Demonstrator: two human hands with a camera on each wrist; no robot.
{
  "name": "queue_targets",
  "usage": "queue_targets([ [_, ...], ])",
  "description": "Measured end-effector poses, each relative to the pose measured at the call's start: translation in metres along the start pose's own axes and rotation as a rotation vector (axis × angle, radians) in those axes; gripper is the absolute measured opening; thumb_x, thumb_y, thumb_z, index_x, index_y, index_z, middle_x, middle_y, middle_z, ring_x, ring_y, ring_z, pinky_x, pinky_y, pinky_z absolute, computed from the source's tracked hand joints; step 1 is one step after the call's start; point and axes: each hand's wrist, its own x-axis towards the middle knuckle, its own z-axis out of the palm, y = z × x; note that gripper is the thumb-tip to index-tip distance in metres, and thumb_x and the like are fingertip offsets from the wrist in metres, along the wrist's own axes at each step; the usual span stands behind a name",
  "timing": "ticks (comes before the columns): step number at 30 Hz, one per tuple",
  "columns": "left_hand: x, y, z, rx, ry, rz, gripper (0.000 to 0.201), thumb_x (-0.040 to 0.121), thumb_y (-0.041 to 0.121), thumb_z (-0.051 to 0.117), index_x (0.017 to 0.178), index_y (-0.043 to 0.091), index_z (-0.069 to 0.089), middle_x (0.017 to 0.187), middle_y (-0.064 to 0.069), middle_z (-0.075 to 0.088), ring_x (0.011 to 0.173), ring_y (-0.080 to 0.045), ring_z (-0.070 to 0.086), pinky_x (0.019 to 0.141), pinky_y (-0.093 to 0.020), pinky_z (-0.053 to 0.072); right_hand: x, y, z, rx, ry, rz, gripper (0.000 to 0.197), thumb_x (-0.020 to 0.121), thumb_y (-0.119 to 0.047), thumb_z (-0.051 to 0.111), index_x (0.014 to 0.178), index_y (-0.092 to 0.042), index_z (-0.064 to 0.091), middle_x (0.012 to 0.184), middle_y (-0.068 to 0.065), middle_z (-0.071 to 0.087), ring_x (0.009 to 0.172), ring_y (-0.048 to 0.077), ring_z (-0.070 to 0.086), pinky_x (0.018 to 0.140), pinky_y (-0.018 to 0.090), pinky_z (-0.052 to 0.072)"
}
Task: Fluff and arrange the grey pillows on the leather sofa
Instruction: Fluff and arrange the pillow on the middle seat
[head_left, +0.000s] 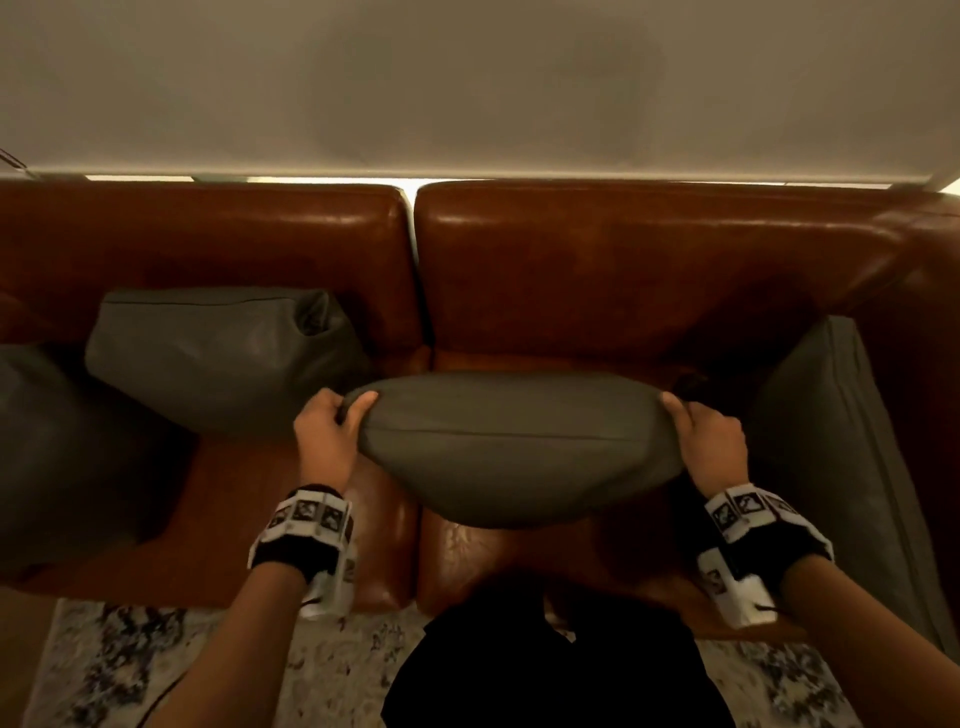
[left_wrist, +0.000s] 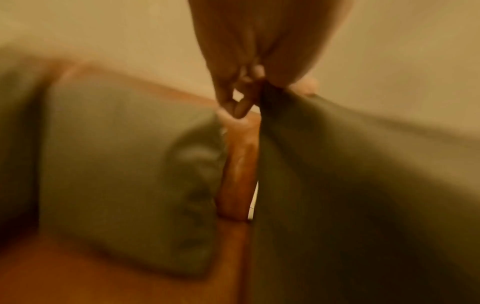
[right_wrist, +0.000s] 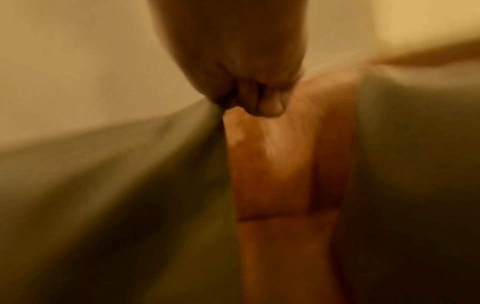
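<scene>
A plump grey fabric pillow is held by its ends, seemingly clear of the glossy brown leather sofa; three more grey pillows sit at nine, eight and three o'clock.

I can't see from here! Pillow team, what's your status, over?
Left hand and right hand grip the middle pillow's ends, over the sofa seat. Three more pillows sit around. Nothing blocking.
</scene>
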Motion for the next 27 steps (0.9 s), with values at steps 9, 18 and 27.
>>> queue_targets([
  [9, -0.036, 0.077, 0.031, -0.064, -0.096, 0.308, 0.041, 0.081, 0.030, 0.069, 0.058, 0.011, 0.040, 0.054, 0.003, 0.035, 0.051, -0.013, 0.035, 0.056, -0.020, 0.026, -0.009, -0.033, -0.009, -0.228, -0.133, -0.210, 0.092, 0.073, -0.073, 0.048, 0.145, -0.022, 0.024, 0.144, 0.012, 0.028, 0.133, 0.035, 0.027, 0.106, 0.054, 0.027],
  [18, -0.053, 0.123, 0.032, -0.466, -0.096, 0.204, 0.024, 0.096, 0.018, 0.041, 0.081, 0.014, 0.061, 0.075, 0.003, 0.063, 0.071, -0.002, 0.058, 0.073, -0.018, 0.045, -0.043, -0.099, 0.006, 0.333, -0.018, -0.621, 0.035, 0.079, 0.005, 0.063, 0.113, -0.002, 0.064, 0.105, 0.016, 0.070, 0.099, 0.030, 0.066, 0.088, 0.014, 0.039],
  [27, 0.040, -0.002, -0.017, -0.085, -0.165, -0.526, 0.067, 0.092, 0.056, 0.034, 0.126, 0.001, 0.051, 0.132, -0.020, 0.052, 0.121, -0.036, 0.048, 0.105, -0.041, 0.035, -0.066, -0.106, -0.092, 0.867, -0.294, -0.743, 0.025, 0.084, 0.006, 0.055, 0.107, 0.002, 0.064, 0.117, 0.010, 0.066, 0.119, 0.022, 0.058, 0.103, 0.032, 0.044],
])
